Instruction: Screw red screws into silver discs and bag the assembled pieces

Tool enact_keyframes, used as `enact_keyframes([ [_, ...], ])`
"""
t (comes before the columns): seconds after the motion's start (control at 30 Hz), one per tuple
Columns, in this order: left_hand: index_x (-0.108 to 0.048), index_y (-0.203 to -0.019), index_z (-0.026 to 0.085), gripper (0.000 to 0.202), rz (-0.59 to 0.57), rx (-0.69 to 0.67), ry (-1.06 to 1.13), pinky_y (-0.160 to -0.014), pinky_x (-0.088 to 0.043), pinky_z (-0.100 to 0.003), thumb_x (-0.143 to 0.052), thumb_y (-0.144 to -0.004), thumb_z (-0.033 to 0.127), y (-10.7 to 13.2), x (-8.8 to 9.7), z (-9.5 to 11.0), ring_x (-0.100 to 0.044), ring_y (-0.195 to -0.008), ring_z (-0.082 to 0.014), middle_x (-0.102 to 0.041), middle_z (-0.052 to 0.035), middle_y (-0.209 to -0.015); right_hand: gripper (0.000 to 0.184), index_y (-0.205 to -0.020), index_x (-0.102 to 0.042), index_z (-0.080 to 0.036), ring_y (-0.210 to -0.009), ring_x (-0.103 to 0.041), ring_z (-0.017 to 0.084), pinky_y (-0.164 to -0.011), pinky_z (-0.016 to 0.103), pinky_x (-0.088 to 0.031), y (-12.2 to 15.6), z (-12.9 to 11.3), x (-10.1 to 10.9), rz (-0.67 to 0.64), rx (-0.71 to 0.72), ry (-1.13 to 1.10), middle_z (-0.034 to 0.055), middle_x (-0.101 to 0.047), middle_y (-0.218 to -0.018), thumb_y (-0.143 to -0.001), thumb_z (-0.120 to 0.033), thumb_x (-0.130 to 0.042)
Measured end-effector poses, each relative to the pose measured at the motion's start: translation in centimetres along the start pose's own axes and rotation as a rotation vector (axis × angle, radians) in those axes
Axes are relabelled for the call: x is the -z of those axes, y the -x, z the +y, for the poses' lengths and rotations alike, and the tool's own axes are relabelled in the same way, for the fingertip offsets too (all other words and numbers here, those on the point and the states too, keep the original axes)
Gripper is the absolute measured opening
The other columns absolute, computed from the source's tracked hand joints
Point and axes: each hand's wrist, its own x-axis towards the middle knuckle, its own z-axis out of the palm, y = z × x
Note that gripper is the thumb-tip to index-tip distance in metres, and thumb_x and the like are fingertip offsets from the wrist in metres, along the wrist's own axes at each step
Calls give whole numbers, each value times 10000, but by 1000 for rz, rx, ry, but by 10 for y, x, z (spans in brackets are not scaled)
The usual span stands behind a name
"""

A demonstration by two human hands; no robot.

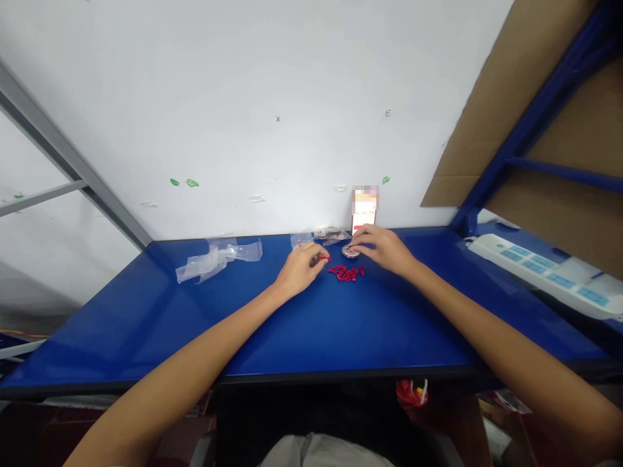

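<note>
Between thumb and fingers, my left hand [300,268] pinches a small red cord [327,258] near the back of the blue table. My right hand [382,248] is at a small round container [350,251], its thumb and fingertips closed together over it; what they hold, if anything, is too small to make out. Just in front of the container lies a loose pile of red cords [346,273] on the tabletop. Behind the hands are a clear plastic bag with small dark and red pieces [331,234] and another small clear bag [300,240].
A phone [364,214] with a lit timer screen leans upright against the white wall. Crumpled clear plastic bags [219,256] lie to the left on the blue table [311,337]. A white power strip [545,272] runs along the right side, below a blue metal frame and cardboard.
</note>
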Motion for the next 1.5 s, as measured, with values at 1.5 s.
enact_keyframes([
  [1.5,-831,-1019,253,102,151,37,-66,-773,-555,-313,-755,-965,212,2,9,20,-731,-835,-191,-808,-32,-974,459,-1133,-786,-179,-952,-845,299,-862,422,-719,-2,-69,-32,-49,-560,-932,103,-858,-979,-862,-541,-860],
])
